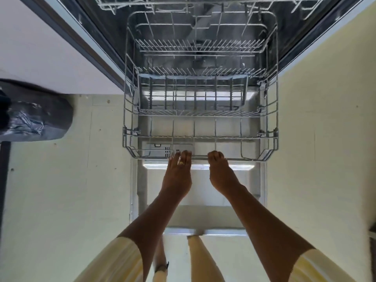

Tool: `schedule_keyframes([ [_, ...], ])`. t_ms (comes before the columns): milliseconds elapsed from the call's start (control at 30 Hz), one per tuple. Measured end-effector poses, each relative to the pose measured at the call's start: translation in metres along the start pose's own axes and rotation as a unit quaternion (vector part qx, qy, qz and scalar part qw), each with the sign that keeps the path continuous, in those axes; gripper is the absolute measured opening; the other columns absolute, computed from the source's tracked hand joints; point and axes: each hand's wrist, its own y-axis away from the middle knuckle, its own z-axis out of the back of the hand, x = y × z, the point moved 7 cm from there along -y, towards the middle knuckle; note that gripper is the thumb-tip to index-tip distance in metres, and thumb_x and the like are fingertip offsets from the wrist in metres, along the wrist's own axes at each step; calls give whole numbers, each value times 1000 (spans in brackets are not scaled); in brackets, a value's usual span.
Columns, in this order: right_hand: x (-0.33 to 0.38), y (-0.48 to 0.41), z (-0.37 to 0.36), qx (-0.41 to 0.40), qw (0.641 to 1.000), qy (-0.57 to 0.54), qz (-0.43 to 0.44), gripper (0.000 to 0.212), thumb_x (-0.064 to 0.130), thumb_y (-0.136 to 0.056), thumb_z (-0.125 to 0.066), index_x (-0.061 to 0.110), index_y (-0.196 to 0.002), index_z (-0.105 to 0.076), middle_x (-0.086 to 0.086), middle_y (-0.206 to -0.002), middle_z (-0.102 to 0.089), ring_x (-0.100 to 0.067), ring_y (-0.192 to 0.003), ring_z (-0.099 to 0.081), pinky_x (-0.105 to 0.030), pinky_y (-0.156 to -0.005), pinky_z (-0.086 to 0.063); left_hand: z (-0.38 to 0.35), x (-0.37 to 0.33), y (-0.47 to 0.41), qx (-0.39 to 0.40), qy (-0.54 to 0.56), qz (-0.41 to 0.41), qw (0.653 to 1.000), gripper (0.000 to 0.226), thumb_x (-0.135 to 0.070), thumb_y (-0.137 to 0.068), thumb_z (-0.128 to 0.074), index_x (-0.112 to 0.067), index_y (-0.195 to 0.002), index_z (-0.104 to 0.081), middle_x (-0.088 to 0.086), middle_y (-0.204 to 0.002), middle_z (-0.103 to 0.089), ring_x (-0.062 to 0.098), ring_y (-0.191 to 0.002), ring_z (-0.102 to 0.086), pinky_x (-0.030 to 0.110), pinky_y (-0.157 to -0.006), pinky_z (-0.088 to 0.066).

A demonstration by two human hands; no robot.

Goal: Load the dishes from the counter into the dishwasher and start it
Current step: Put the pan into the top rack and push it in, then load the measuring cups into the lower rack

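Crumpled black plastic bag lies on the pale floor, left of the dishwasher. Left hand and right hand both curl over the front rail of the grey wire lower rack, which sits out over the lowered steel door, presumably for loading access. Rack and slatted cutlery basket hold nothing; no dishes in view.

Both arms reach forward and down, bare below short yellow sleeves, elbows nearly straight. The left hand, with a ring on one finger, and the right hand sit side by side, knuckles up, fingers curled over the rack rail.
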Motion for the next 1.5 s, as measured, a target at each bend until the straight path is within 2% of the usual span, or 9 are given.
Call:
schedule_keyframes([
  [133, 1, 13, -8, -4, 1000, -14, -15, 49, -1, -94, -36, 2, -141, -24, -11, -144, -29, -22, -138, -20, -27, -112, -21, -6, 0, 13, 20, 24, 5, 999, 67, 6, -89, -29, -10, -150, -5, 7, -158, -7, 23, -146, -1, 36, -117, 1],
  [300, 4, 25, -13, 7, 998, 33, -61, 56, 6, -95, -39, 1, -145, -15, -12, -151, -22, -25, -143, -13, -32, -117, -15, 0, 1, 24, 18, 84, -22, 996, 66, 11, -89, -28, -6, -149, -7, 12, -157, -12, 25, -145, -10, 36, -119, -9],
  [600, 15, 29, -19, 60, 976, 109, -178, 51, 10, -93, -39, -4, -139, -23, -19, -141, -33, -30, -133, -30, -35, -110, -28, -15, 34, 71, 12, 126, -27, 992, 61, 5, -93, -28, -8, -149, -9, 10, -156, -17, 21, -144, -12, 36, -118, -11],
  [733, 31, 51, -38, 87, 963, 133, -216, 61, 14, -97, -32, -3, -146, 0, -19, -155, -3, -31, -144, -6, -39, -117, -11, -22, 69, 103, 13, 141, -9, 990, 56, -2, -98, -29, -11, -149, -11, 6, -156, -17, 21, -144, -14, 36, -118, -8],
  [800, 60, 65, -51, 81, 966, 149, -195, 62, 15, -98, -28, 0, -147, 7, -18, -156, 8, -32, -144, 4, -40, -117, -6, -21, 88, 124, 5, 130, -1, 992, 54, -6, -98, -28, -10, -149, -12, 6, -156, -20, 22, -143, -17, 36, -118, -11],
  [967, 184, 85, -81, 30, 986, 157, -45, 56, 13, -99, -25, 3, -148, 0, -14, -157, 3, -28, -145, 1, -39, -117, -5, 13, 141, 177, -63, 37, 39, 997, 51, -19, -99, -34, 2, -145, -24, 19, -151, -27, 35, -138, -30, 46, -112, -25],
  [1100, 276, 104, -93, 31, 989, 142, -9, 55, 17, -100, -24, 5, -149, -1, -11, -158, 4, -25, -145, 4, -37, -117, -1, 34, 199, 225, -4, 14, 108, 994, 56, -32, -102, -22, -7, -149, -4, 8, -156, -14, 25, -145, -9, 40, -116, -4],
  [1200, 342, 123, -88, 43, 988, 148, 22, 55, 16, -100, -23, 4, -148, 1, -11, -157, 5, -24, -145, 5, -37, -117, -1, 69, 241, 267, -7, 20, 165, 986, 60, -33, -101, -28, -5, -149, -4, 7, -155, -20, 26, -144, -11, 44, -116, -4],
  [1500, 522, 182, -31, 23, 980, 170, 100, 58, 20, -101, -25, 4, -148, 6, -9, -157, 11, -23, -145, 10, -37, -117, 2, 192, 327, 380, -58, 84, 246, 964, 62, -37, -99, -34, -7, -148, -10, 10, -157, -9, 29, -145, -7, 45, -116, -3],
])
